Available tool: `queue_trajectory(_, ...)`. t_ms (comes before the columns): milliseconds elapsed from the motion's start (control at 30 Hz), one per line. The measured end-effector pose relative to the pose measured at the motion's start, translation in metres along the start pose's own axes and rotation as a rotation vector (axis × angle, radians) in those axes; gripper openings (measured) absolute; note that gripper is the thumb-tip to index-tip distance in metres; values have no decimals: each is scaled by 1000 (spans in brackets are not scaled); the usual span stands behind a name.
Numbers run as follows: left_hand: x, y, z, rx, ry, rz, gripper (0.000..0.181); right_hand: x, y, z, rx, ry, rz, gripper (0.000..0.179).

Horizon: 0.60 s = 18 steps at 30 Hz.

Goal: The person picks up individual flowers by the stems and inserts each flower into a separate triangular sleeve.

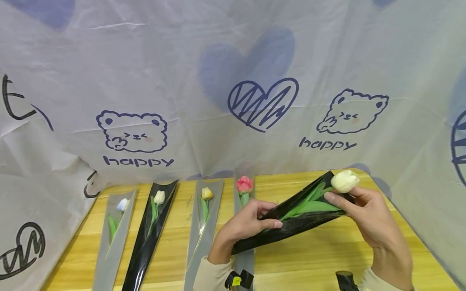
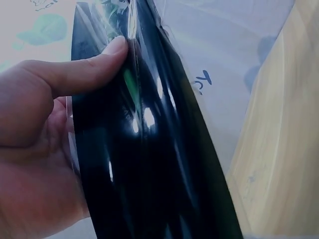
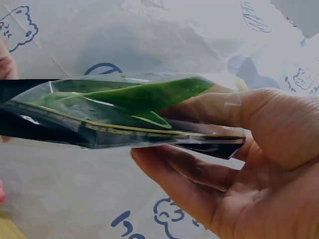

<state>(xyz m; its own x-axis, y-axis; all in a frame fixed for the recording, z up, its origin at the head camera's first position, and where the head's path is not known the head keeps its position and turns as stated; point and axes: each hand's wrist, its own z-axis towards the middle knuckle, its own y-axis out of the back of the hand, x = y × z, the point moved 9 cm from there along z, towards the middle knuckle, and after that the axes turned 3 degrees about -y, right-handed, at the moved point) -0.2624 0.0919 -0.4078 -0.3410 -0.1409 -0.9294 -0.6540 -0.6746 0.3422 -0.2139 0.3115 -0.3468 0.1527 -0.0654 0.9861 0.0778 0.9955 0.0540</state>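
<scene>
A black flower sleeve with a clear front is held slanted above the table, its wide end up and to the right. A white tulip sticks out of that end, its green leaves lying inside. My left hand grips the sleeve lower down, with the thumb across the front; its other fingers are mostly hidden behind. At the wide end, my right hand pinches the sleeve just below the bloom. In the right wrist view, the thumb of my right hand lies by the leaves and other fingers sit underneath.
Several wrapped tulips lie in a row on the wooden table: a blue-white one, a white one in black, a yellow one and a pink one, partly behind my left hand. A printed cloth hangs behind.
</scene>
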Motion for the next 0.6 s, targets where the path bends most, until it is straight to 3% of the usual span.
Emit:
queue_trajectory(267, -3, -2, 2, 9, -15, -99, 38, 3, -6, 2, 39, -22, -123, 18)
queue_trajectory(433, 0, 2, 0, 31, -50, -137, 21, 3, 1, 0, 84, 7, -21, 24)
queue_trajectory(600, 6, 22, -7, -40, -47, -103, 9, 10, 19, -11, 102, 51, 98, 24)
